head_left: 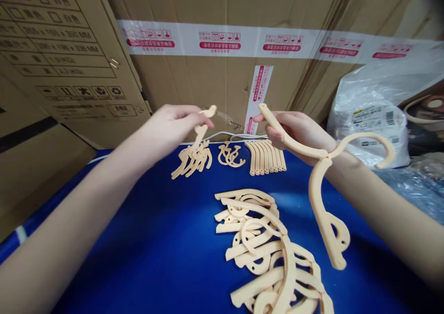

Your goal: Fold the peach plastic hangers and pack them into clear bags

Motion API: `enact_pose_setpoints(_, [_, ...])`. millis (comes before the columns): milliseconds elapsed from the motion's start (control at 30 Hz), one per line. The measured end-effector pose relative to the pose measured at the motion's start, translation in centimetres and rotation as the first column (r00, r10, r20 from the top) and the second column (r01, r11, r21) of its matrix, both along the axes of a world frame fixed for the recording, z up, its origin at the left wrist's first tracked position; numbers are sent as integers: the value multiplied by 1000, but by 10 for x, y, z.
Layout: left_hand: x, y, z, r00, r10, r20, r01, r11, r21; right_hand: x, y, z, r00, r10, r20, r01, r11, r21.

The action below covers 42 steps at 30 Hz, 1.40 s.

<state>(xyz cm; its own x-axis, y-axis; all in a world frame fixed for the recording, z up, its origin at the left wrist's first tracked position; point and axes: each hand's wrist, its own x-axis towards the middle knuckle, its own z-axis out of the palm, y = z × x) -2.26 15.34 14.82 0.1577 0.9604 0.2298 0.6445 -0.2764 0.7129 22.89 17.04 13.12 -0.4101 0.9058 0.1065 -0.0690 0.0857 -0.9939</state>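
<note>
My left hand [175, 122] is closed on a beige plastic hanger arm [200, 136], pinched between thumb and fingers above the far edge of the blue surface. My right hand [300, 126] grips one arm of a folding hanger [321, 189]. That hanger's hook curves off to the right, and its other arm hangs down. Below my left hand lies a loose pile of hanger arms [199, 159]. Beside it are several loose hooks [231, 157], then a neat row of hanger arms [267, 159]. Nearer to me is a heap of joined folding hangers [256, 254].
A blue work surface [156, 240] lies beneath everything. Behind it stands a large cardboard box [194, 83] with printed tape, and another box [69, 41] is at left. A white cable [222, 133] runs along the back. Clear plastic bags [371, 120] sit at right.
</note>
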Motion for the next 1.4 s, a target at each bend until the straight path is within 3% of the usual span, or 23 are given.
enact_pose_setpoints(67, [-22,19,-3,994,94,-48,-99,987,-128,-2,-3,3,1000,-5,-29,4,1000,-30])
enact_pose_setpoints(100, [-31,28,-8,989,84,-123,-107,976,-192,-3,-4,4,999,-4,-35,3,999,-38])
enact_pose_setpoints(333, [-61,63,-53,968,-95,-234,9,939,-343,-6,-9,2,1000,4,-13,-5,1000,-31])
enact_pose_setpoints(433, [-63,68,-63,967,-88,-238,-1,937,-349,-7,-9,1,999,9,-33,-10,999,-52])
enact_pose_setpoints(567, [-58,67,-64,973,10,-229,-73,961,-265,-7,-10,0,996,-28,-80,21,996,-87])
enact_pose_setpoints(667, [-44,56,-59,982,41,-186,-78,978,-194,-7,-9,-4,961,-208,-182,194,977,-94])
enact_pose_setpoints(733, [-29,44,-53,996,-64,-66,50,980,-191,-6,-8,-8,881,-382,-279,371,924,-93])
enact_pose_setpoints(767, [-20,36,-50,983,-177,43,182,958,-221,-5,-8,-10,838,-444,-317,442,893,-82])
enact_pose_setpoints(833, [-2,21,-44,894,-373,248,443,819,-364,-3,-6,-14,806,-487,-337,516,857,-7])
enact_pose_setpoints(867, [6,13,-41,853,-410,324,518,745,-421,-2,-5,-15,820,-481,-312,521,852,55])
enact_pose_setpoints(900, [13,7,-39,829,-393,399,550,703,-451,0,-4,-16,840,-471,-270,515,848,122])
enact_pose_setpoints(967, [24,-3,-34,797,-291,529,558,690,-461,5,0,-16,872,-455,-180,488,840,236])
enact_pose_setpoints(1100, [31,-12,-25,731,-124,671,481,792,-377,15,5,-12,915,-400,-43,370,796,479])
enact_pose_setpoints(1167, [30,-13,-24,722,-118,682,469,807,-357,17,3,-10,906,-407,113,247,728,640])
enact_pose_setpoints(1233, [30,-14,-25,712,-147,687,513,777,-365,16,-3,-9,807,-497,319,83,631,771])
enact_pose_setpoints(1300, [31,-14,-27,685,-171,709,581,714,-390,13,-10,-9,639,-619,456,-70,544,836])
enact_pose_setpoints(1400, [31,-15,-28,655,-166,738,641,639,-425,9,-16,-12,455,-722,522,-222,476,851])
